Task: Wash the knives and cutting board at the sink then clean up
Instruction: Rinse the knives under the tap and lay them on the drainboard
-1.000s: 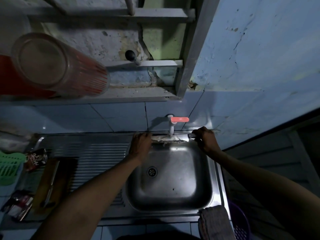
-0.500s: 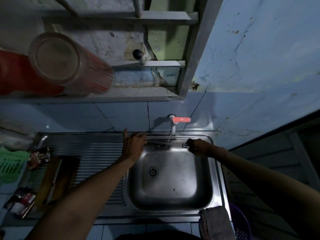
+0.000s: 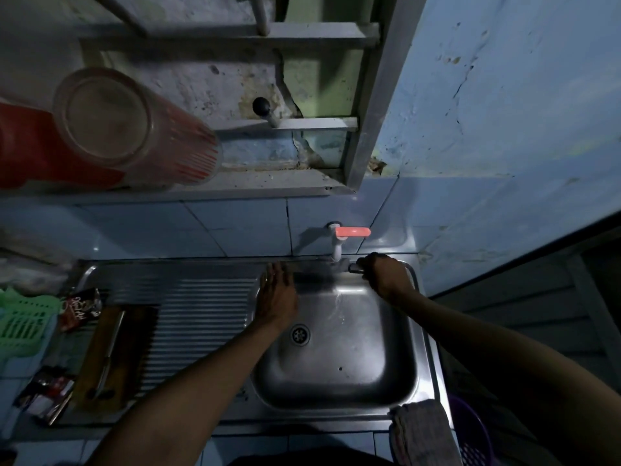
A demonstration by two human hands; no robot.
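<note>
My right hand [image 3: 384, 274] grips the handle of a knife [image 3: 319, 265] held level under the tap [image 3: 336, 243] at the back of the steel sink [image 3: 339, 348]. Water runs down onto the blade. My left hand [image 3: 277, 294] lies flat with straight fingers against the blade's left end. On the draining board at the left lies a wooden cutting board [image 3: 111, 358] with a second knife [image 3: 109, 351] resting lengthwise on it.
A green basket [image 3: 23, 324] and snack packets [image 3: 80, 306] sit left of the cutting board. A folded cloth [image 3: 420, 435] hangs on the sink's front right corner, above a purple bin [image 3: 470, 432]. A clear jar [image 3: 134, 129] lies on the shelf overhead.
The knife has stayed under the tap. My left hand slid along the blade and now lies flatter against it; my right hand keeps its grip on the handle.
</note>
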